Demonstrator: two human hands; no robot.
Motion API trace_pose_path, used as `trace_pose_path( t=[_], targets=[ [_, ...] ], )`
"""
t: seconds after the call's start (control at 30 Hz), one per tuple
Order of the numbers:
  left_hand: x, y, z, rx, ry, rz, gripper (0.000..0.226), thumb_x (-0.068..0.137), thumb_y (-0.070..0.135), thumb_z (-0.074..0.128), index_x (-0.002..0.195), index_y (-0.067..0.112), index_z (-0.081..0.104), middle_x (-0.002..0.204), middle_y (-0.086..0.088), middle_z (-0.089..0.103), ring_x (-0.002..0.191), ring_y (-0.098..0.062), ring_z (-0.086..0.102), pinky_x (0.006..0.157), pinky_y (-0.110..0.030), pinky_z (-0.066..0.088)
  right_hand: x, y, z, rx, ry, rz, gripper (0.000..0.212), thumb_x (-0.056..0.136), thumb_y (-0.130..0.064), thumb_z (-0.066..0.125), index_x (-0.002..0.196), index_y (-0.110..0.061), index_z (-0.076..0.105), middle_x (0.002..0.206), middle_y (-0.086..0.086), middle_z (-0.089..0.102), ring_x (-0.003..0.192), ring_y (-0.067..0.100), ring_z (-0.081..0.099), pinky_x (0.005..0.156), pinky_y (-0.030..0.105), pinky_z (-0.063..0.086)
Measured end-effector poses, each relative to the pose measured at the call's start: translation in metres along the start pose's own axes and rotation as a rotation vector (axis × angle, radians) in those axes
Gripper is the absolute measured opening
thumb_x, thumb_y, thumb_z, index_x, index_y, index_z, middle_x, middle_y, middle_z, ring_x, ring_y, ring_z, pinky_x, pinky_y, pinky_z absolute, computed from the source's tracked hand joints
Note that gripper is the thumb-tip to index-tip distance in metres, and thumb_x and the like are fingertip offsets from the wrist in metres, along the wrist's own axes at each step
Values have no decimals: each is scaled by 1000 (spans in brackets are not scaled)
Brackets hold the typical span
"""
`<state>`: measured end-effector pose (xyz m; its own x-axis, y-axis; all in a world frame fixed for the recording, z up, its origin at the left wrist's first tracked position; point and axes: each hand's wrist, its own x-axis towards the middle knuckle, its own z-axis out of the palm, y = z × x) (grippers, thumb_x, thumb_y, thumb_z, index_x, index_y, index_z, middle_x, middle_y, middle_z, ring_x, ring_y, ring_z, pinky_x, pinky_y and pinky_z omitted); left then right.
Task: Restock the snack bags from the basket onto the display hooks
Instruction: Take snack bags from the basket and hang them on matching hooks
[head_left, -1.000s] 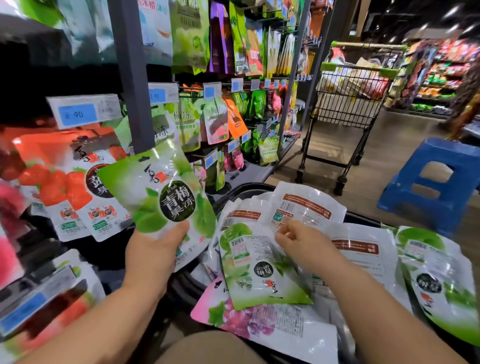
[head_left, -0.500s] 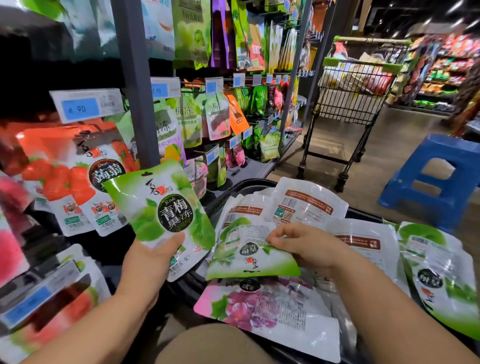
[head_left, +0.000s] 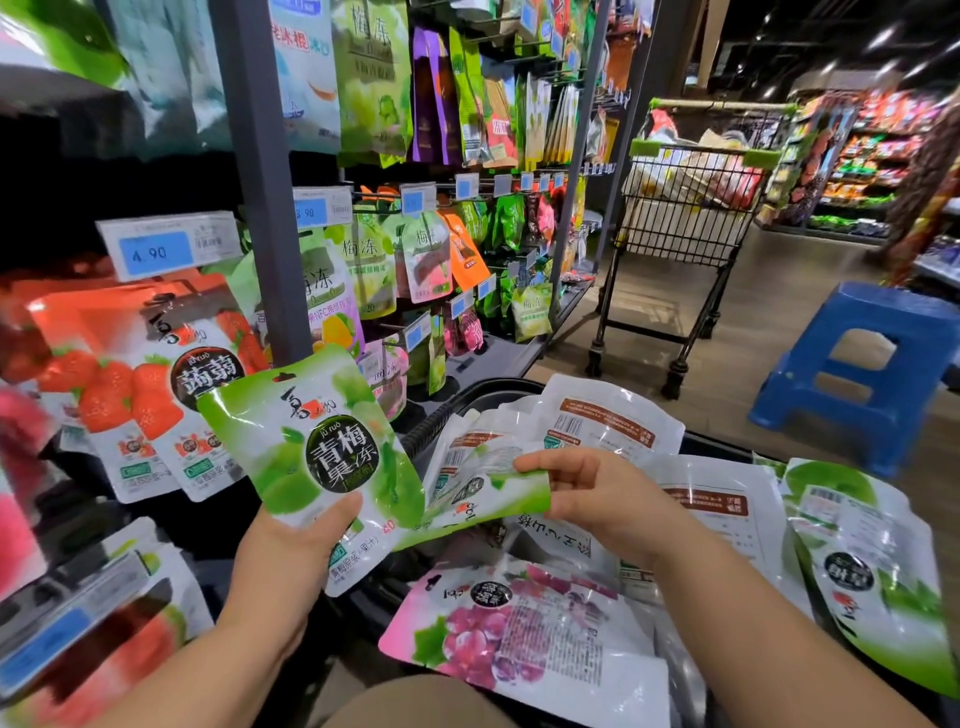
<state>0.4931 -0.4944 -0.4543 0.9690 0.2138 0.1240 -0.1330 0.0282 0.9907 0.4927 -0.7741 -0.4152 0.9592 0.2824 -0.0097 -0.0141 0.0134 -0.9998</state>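
The display rack (head_left: 260, 208) fills the left of the view. Its display hooks (head_left: 374, 195) are crowded with hanging pouches, and the strawberry bags (head_left: 145, 374) hang nearest, under a price tag (head_left: 156, 252). Low and to the right sits the black basket (head_left: 441, 421), heaped with snack bags, most of them face down, with a purple grape bag (head_left: 519, 629) at its near edge.

The step in hand looks like gathering: green bags are being picked out of the basket before any hanging. One green plum bag (head_left: 322, 447) stands upright in front of the strawberry bags, clear of the basket. The left hand (head_left: 291, 551) grips its lower edge, thumb across the front. A second green bag (head_left: 483, 493) is raised just above the heap, bent and upside down, and the right hand (head_left: 597, 493) pinches its edge with curled fingers.

Next, I judge, the second bag needs turning upright and stacking against the first with the hang holes lined up. Which hook takes this flavour I cannot tell.
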Motion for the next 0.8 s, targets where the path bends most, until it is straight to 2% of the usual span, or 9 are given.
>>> trace_pose_path(
  t=[0.03,0.1,0.23,0.33,0.43,0.5,0.63,0.73,0.8],
  targets=[
    [0,-1,0,1,-3,-1,40,57,44,78,97,48,71,102,14,75,102,-18,69,101,-47,48,-1,-2,3,-40,55,-20,34,65,1,85,94,-16,77,105,16,74,94,24,70,82,28,58],
    [0,-1,-1,19,-7,7,41,59,43,80,99,38,72,101,14,75,102,-19,69,100,-46,48,-2,-7,9,-165,176,-54,30,78,10,74,85,-20,77,95,8,77,90,20,70,84,30,58],
    [3,-4,0,24,20,19,26,80,11,81,93,29,67,81,30,72,94,-11,67,93,-34,45,-6,-17,17,-310,330,-204,28,76,1,79,66,-26,76,70,-2,72,67,7,64,66,21,54],
    [2,-3,0,27,22,7,25,82,9,77,90,31,66,79,25,72,91,-6,65,90,-32,42,-7,-15,17,-482,451,-381,25,71,-16,86,58,-28,68,63,-12,56,64,3,50,64,17,43],
    [5,-6,-2,3,11,-7,26,80,10,80,96,29,69,92,10,76,97,-18,69,95,-38,47,-8,-13,15,-645,550,-526,30,74,-45,74,62,-25,55,74,-10,52,79,10,49,73,25,40],
    [5,-7,-1,-4,3,-6,32,75,14,85,98,31,69,97,9,76,99,-21,70,98,-43,48,-10,-14,17,-549,569,-504,29,81,-44,66,69,-22,52,77,-4,53,79,19,53,73,34,45],
    [2,-1,2,-28,-24,1,43,62,26,86,102,31,71,100,8,77,98,-21,71,98,-46,49,-8,-14,14,-53,647,-293,12,98,-19,58,86,-15,57,76,4,68,72,24,65,69,44,55],
    [1,2,3,-31,-34,-11,36,75,9,84,106,21,71,95,6,77,94,-21,71,96,-44,50,-2,-14,9,208,701,-239,12,100,-18,52,90,-13,53,81,12,60,73,24,58,66,38,54],
    [0,6,5,-42,-56,-17,31,78,5,79,106,16,72,91,4,78,88,-21,71,86,-38,53,1,-13,10,248,692,-215,12,102,-18,49,92,-13,53,81,12,58,69,22,57,59,32,54]
  ],
)
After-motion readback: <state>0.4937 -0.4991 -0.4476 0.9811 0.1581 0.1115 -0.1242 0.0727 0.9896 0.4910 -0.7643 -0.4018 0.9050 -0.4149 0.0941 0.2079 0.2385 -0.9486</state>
